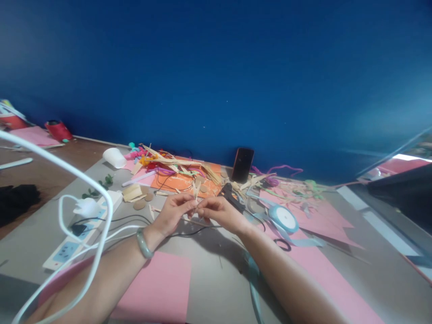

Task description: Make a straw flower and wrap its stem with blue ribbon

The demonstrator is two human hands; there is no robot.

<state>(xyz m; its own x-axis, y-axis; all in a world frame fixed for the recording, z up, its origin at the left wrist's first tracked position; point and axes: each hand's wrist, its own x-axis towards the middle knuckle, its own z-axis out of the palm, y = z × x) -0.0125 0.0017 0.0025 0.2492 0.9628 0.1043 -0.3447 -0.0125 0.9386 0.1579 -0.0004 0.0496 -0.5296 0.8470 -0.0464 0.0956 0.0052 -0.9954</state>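
Two-handed pinch

A power strip [89,231] lies left of the left hand [176,211], which I see nearly closed, pinching a pale straw [196,189] at its fingertips; the right hand [219,210] pinches likewise, a ribbon roll [283,219] to its right.

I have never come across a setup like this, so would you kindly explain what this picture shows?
There is no machine: these are a person's own bare hands, seen by a camera worn on the head, looking forward and down. The left hand, with a bangle at its wrist, and the right hand meet at the fingertips, apparently pinching a small pale piece. On the grey table lie a white power strip, pink sheets and a blue ribbon roll. A phone stands before the blue wall.
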